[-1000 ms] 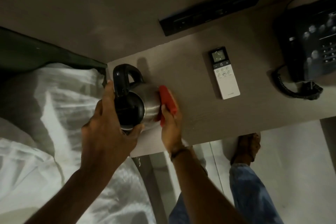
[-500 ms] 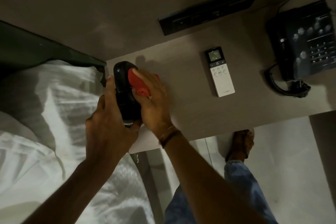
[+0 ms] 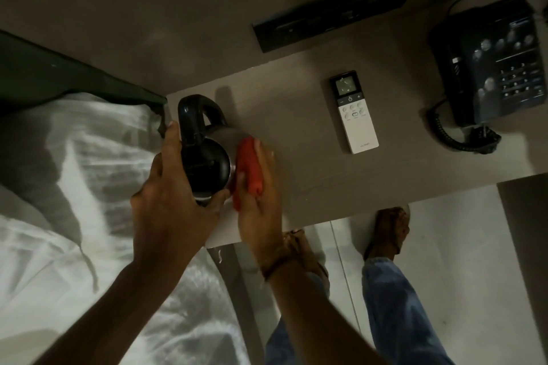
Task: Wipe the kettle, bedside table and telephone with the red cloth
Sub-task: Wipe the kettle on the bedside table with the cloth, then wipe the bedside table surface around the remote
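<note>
— Where's the kettle (image 3: 207,154) from where you stand?

— On the bedside table (image 3: 296,115), out at its nine o'clock end, right by the bed. Black lid and looped handle on top, bare metal body underneath.

— And the hands?

— The left hand (image 3: 172,201) is wrapped around the kettle from its seven o'clock side, fingers up along the lid's edge, thumb hooked under the near rim. It's gripping the kettle itself.

— The other one?

— The right hand (image 3: 258,204) has the red cloth (image 3: 249,166) bunched under its fingers, pressed flat against the kettle's metal wall at three o'clock. Fingers closed over the cloth, palm toward the kettle.

— The telephone?

— The telephone (image 3: 489,65) sits far off at the table's two o'clock corner, black, its coiled cord (image 3: 456,139) spilling toward five o'clock of it. Nobody's touching it.

— Anything between?

— A white remote control (image 3: 354,112) with a small screen, lying flat, well apart from both kettle and phone. A dark switch panel (image 3: 341,6) on the wall at twelve o'clock. White bedding (image 3: 74,187) crumpled at nine o'clock. I can see the person's jeans (image 3: 394,305) below the table's edge.
</note>
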